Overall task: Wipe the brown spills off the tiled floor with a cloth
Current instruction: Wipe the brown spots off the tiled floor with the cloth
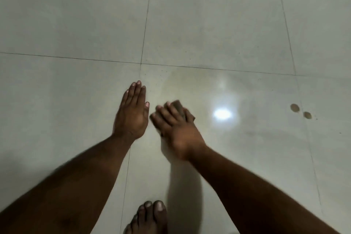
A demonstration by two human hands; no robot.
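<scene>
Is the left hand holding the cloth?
No: the left hand lies flat on the floor; the right hand presses the cloth.

You have a small brown cloth (178, 109) down on the pale, glossy tiled floor (209, 30), near the middle of the view and just right of a grout line. Only its far edge and right corner show; the rest is covered and blurred, so its fold cannot be told. Two round brown spills (294, 108) sit well off to its right, close together, the nearer one (307, 115) slightly smaller. A faint damp, brownish sheen spreads over the tile just beyond the cloth, up to the crossing grout line.
</scene>
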